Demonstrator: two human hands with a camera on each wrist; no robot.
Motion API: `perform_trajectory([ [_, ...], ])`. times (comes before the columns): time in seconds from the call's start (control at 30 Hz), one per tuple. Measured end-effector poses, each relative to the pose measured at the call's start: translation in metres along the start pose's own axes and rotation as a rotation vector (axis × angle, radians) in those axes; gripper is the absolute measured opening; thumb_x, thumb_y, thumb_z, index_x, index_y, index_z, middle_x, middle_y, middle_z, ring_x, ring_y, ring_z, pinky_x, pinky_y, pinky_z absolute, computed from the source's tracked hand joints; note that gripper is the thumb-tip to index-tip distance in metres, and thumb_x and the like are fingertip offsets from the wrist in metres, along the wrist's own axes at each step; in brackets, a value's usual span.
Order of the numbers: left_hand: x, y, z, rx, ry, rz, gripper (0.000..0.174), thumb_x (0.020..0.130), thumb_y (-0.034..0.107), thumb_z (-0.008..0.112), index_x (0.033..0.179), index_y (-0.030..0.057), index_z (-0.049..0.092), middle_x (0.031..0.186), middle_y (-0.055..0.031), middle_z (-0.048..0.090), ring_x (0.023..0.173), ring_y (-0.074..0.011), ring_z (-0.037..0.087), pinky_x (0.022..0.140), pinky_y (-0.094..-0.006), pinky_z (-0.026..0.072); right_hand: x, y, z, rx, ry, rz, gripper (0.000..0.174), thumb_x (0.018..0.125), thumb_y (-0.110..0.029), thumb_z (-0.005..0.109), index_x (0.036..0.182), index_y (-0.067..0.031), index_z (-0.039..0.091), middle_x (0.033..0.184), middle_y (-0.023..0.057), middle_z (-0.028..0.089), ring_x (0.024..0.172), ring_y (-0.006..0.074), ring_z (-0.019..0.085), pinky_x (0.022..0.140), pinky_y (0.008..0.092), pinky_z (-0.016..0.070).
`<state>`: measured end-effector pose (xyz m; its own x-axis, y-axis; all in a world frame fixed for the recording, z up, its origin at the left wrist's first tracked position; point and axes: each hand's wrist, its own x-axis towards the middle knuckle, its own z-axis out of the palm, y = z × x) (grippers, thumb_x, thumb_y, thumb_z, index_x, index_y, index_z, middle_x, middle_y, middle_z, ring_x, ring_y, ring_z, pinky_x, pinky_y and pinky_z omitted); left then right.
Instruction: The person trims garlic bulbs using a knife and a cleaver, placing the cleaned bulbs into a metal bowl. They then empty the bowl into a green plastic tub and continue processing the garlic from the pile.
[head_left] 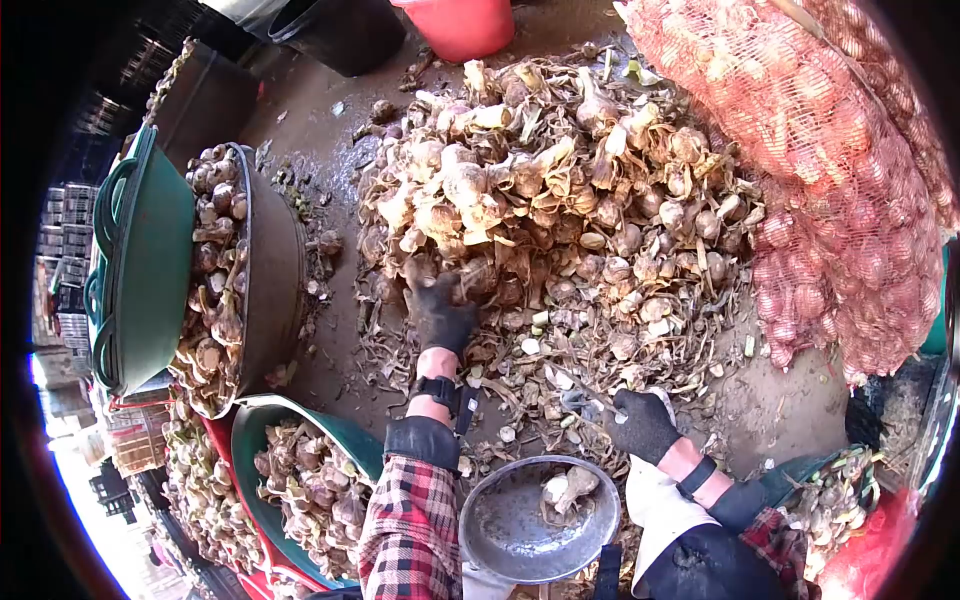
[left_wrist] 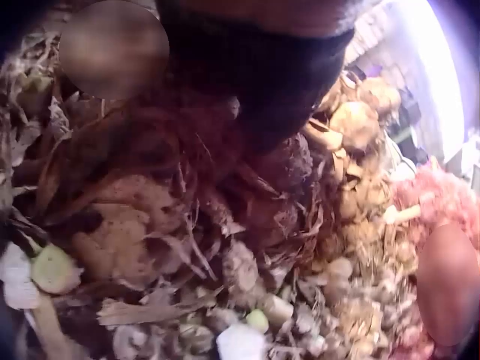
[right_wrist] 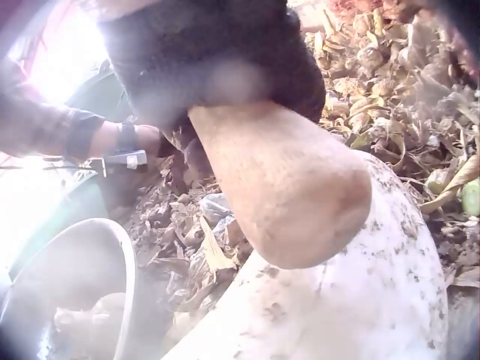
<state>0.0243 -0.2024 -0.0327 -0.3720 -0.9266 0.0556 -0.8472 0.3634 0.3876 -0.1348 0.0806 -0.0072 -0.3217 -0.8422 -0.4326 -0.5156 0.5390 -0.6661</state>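
Observation:
My gloved left hand (head_left: pixel 440 315) reaches into the front left of a big heap of dry garlic bulbs (head_left: pixel 540 170), fingers spread among the stalks. In the left wrist view the dark glove (left_wrist: pixel 262 82) hangs over bulbs and husks, its fingertips hidden; I cannot tell whether they hold a bulb. My gloved right hand (head_left: pixel 642 427) grips a knife (head_left: pixel 580 387), its blade slanting up and left over loose skins. The rounded, tan end of the knife's handle (right_wrist: pixel 292 195) juts from the fist in the right wrist view. Below sits a metal bowl (head_left: pixel 500 520) with trimmed garlic (head_left: pixel 568 495) inside.
Red mesh sacks of bulbs (head_left: pixel 830 180) lean at the right. Along the left stand a wide tub of garlic (head_left: pixel 275 270), stacked green baskets (head_left: pixel 150 270) and a green basket (head_left: pixel 250 450) with bulbs. A black bucket (head_left: pixel 350 40) and a red one (head_left: pixel 465 25) are behind.

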Motion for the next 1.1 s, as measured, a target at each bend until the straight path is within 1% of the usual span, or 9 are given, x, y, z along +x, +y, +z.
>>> perform_trajectory([
  [0.1, -0.041, -0.033, 0.036, 0.04, -0.111, 0.185, 0.043, 0.068, 0.022, 0.073, 0.108, 0.0088, 0.064, 0.139, -0.0237, 0.037, 0.119, -0.0324, 0.048, 0.103, -0.0463, 0.0364, 0.006, -0.002, 0.001, 0.0, 0.018, -0.014, 0.02, 0.077, -0.024, 0.062, 0.078, -0.0041, 0.062, 0.068, 0.02, 0.062, 0.067, 0.0384, 0.063, 0.059, 0.0455, 0.0504],
  [0.13, -0.056, -0.029, 0.024, -0.462, -0.166, 0.044, 0.041, 0.071, 0.01, 0.07, 0.11, 0.0049, 0.061, 0.117, -0.0172, 0.058, 0.107, -0.0299, 0.056, 0.096, -0.043, 0.0429, 0.008, -0.004, 0.001, 0.001, 0.015, -0.022, 0.02, 0.077, -0.024, 0.062, 0.078, -0.0041, 0.062, 0.068, 0.02, 0.062, 0.067, 0.0384, 0.063, 0.059, 0.0455, 0.0504],
  [0.17, -0.068, -0.014, 0.005, -0.23, -0.073, 0.247, 0.046, 0.071, 0.001, 0.066, 0.116, 0.006, 0.057, 0.089, -0.0097, 0.065, 0.092, -0.0309, 0.06, 0.086, -0.0384, 0.0487, 0.007, -0.006, 0.0, 0.027, 0.036, -0.032, 0.021, 0.077, -0.025, 0.062, 0.079, -0.0038, 0.061, 0.068, 0.0201, 0.062, 0.066, 0.0382, 0.063, 0.058, 0.0454, 0.0501],
  [0.23, -0.093, -0.035, 0.014, -0.256, -0.392, 0.178, 0.048, 0.071, 0.006, 0.067, 0.118, 0.0066, 0.056, 0.118, -0.0216, 0.055, 0.105, -0.0376, 0.056, 0.09, -0.0389, 0.0475, 0.005, -0.007, -0.001, 0.056, 0.052, -0.043, 0.022, 0.077, -0.025, 0.063, 0.079, -0.0034, 0.061, 0.068, 0.0201, 0.062, 0.066, 0.0381, 0.062, 0.058, 0.0453, 0.0499],
  [0.43, -0.101, 0.006, -0.05, -0.074, -0.736, 0.56, 0.038, 0.076, 0.022, 0.069, 0.112, 0.0127, 0.061, 0.11, -0.0188, 0.062, 0.105, -0.0357, 0.059, 0.087, -0.0397, 0.0492, 0.003, 0.007, -0.007, 0.056, 0.106, 0.002, 0.021, 0.076, -0.023, 0.063, 0.074, -0.0026, 0.061, 0.065, 0.0207, 0.06, 0.063, 0.0369, 0.062, 0.056, 0.0436, 0.0489],
  [0.5, -0.079, 0.017, -0.067, -0.003, -0.787, 0.208, 0.037, 0.077, 0.023, 0.07, 0.112, 0.0149, 0.062, 0.121, -0.0154, 0.059, 0.106, -0.0337, 0.059, 0.085, -0.0394, 0.0505, 0.004, 0.009, -0.007, 0.096, 0.121, 0.021, 0.02, 0.075, -0.023, 0.064, 0.071, -0.0032, 0.061, 0.064, 0.0208, 0.06, 0.062, 0.037, 0.062, 0.055, 0.0433, 0.0483],
  [0.6, -0.048, 0.01, -0.044, -0.051, -0.102, 0.464, 0.05, 0.076, 0.019, 0.067, 0.123, 0.0131, 0.05, 0.117, -0.0124, 0.056, 0.106, -0.0319, 0.055, 0.084, -0.0431, 0.0469, 0.005, 0.007, -0.007, 0.067, 0.119, 0.048, 0.019, 0.075, -0.023, 0.064, 0.073, -0.0039, 0.062, 0.064, 0.0198, 0.06, 0.061, 0.037, 0.062, 0.054, 0.0429, 0.0482],
  [0.83, -0.006, 0.011, 0.019, 0.029, -0.091, 0.485, 0.066, 0.067, 0.014, 0.07, 0.128, 0.0101, 0.044, 0.115, -0.0154, 0.053, 0.108, -0.0355, 0.049, 0.092, -0.0449, 0.0396, 0.004, 0.007, -0.009, 0.084, 0.085, 0.048, 0.02, 0.075, -0.023, 0.064, 0.075, -0.0034, 0.062, 0.065, 0.0201, 0.061, 0.062, 0.0373, 0.062, 0.055, 0.0434, 0.0494],
  [1.1, -0.053, 0.075, -0.064, -0.768, -0.235, 0.225, 0.059, 0.068, 0.03, 0.076, 0.114, 0.0037, 0.051, 0.108, -0.0142, 0.056, 0.098, -0.0275, 0.058, 0.085, -0.0363, 0.0471, 0.006, -0.036, -0.047, 0.238, 0.316, -0.144, 0.013, 0.073, -0.015, 0.067, 0.073, -0.0047, 0.059, 0.066, 0.0182, 0.059, 0.064, 0.0362, 0.063, 0.055, 0.0413, 0.0492],
])
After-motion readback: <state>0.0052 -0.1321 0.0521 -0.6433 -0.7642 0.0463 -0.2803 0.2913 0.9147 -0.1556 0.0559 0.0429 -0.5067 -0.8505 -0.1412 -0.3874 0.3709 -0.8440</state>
